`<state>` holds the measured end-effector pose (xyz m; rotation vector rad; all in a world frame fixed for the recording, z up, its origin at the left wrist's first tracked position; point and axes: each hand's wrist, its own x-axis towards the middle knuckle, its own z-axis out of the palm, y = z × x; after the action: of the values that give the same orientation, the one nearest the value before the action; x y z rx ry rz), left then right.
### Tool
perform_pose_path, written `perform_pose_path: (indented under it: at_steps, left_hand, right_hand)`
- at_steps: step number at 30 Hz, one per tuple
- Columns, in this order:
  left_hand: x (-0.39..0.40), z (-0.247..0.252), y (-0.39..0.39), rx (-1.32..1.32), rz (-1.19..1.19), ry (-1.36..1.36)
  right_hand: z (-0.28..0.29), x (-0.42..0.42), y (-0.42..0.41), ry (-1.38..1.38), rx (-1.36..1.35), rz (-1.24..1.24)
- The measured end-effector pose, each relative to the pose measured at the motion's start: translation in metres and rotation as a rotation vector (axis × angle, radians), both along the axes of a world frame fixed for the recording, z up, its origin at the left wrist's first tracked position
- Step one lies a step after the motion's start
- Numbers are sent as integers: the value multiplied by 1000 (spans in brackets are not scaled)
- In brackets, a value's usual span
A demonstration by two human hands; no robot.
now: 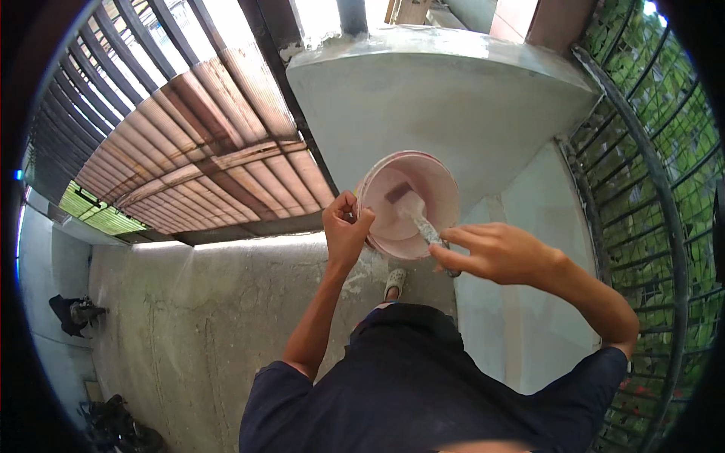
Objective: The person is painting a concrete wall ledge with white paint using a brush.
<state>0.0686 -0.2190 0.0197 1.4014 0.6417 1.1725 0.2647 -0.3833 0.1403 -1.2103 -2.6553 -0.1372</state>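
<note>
Before me, near the middle of the head view, is a round plastic bucket [444, 170] with whitish and pinkish residue inside. My left hand [349, 226] grips the bucket's left rim between thumb and fingers. In my right hand [481, 249] is the handle of a paintbrush [420, 218], which is crusted with pale paint. The brush slants down into the bucket, its dark bristles pointing to the upper left. Whether the bristles touch the bottom is not clear.
A grey plastered wall [430, 107] with a ledge stands ahead. At left is a barred gate with corrugated panels [226, 164]; at right, a dark metal grille [662, 209] with greenery. Dark objects [122, 427] lie on the concrete floor [198, 317] at lower left.
</note>
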Motion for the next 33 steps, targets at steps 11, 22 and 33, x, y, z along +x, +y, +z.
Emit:
perform_pose_path:
  at_steps: [11,22,33]
  left_hand:
    - [-31,-2,-31,-50,45,-42]
    - [-29,7,47,-230,8,-189]
    - [-31,11,162,-304,-125,-242]
  right_hand:
    - [5,-23,-37,545,-210,-272]
    - [45,20,18,1329,-75,-718]
    - [114,44,134,1425,125,-722]
